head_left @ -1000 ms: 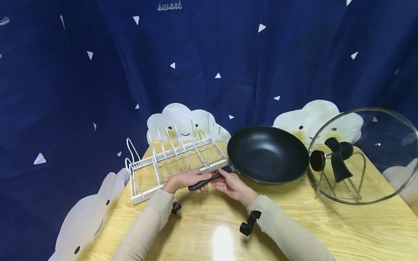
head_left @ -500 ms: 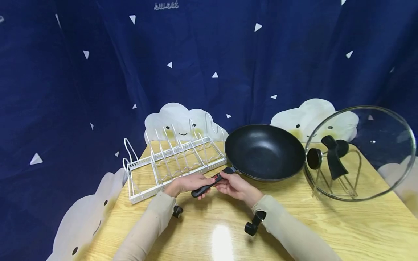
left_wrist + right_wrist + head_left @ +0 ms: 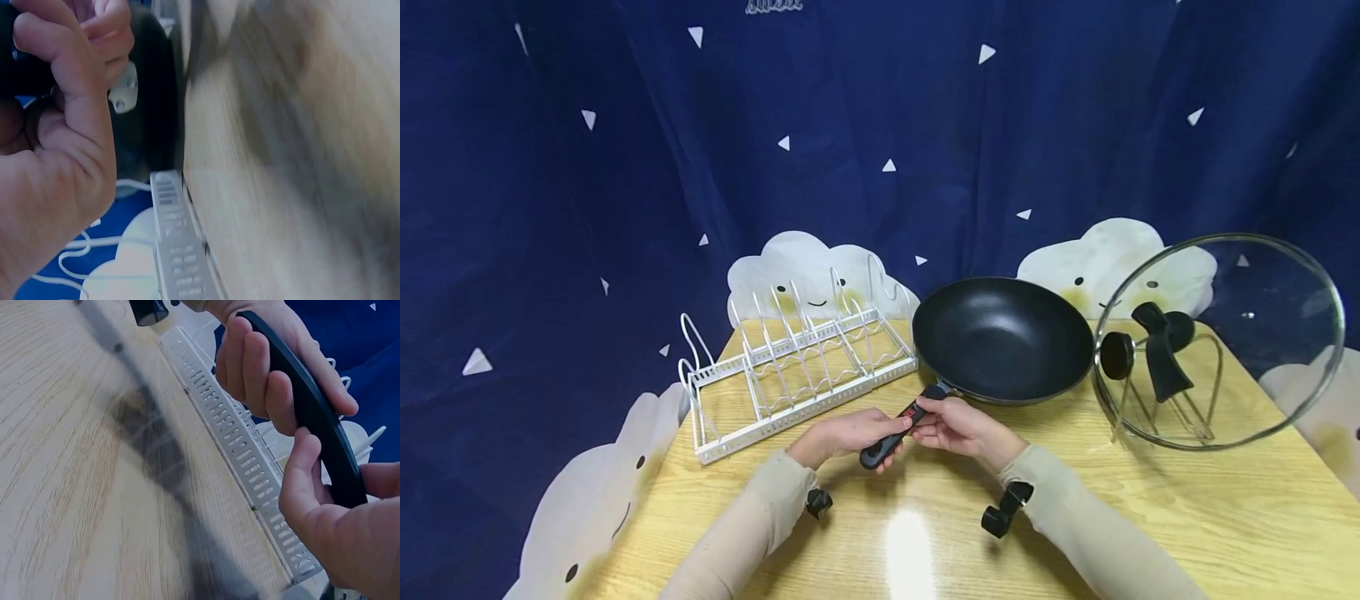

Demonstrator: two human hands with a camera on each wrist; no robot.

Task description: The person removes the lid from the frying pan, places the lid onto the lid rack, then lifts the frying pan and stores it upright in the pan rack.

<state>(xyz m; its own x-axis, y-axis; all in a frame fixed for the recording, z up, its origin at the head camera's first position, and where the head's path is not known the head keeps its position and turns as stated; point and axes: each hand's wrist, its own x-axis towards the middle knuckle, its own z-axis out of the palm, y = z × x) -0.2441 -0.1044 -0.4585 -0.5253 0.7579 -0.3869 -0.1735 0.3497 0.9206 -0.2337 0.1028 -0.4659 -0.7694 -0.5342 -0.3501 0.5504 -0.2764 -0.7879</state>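
Note:
A black wok [image 3: 1003, 340] faces up at mid-table in the head view, its black handle [image 3: 885, 447] angled toward the person. Near the end of that handle, my left hand [image 3: 859, 431] grips it with the thumb on top. Closer to the bowl, my right hand [image 3: 964, 429] pinches the same handle between thumb and fingers. From the right wrist view, the curved underside of the handle [image 3: 312, 406] shows, with fingers of both hands wrapped to it. The left wrist view has the left hand [image 3: 62, 131] large at the left, the wok's dark side beyond it.
Left of the wok stands a white wire rack [image 3: 805, 367] with upright dividers, close to the wok's rim. On the right, a glass lid [image 3: 1270, 333] leans upright on a wire stand [image 3: 1206, 417]. The wooden table [image 3: 835, 550] ends at a dark blue curtain [image 3: 850, 100].
Both hands and the handle's end have shifted right and slightly toward the person, so the handle points more steeply. The view has drifted slightly; rack and lid stay in place.

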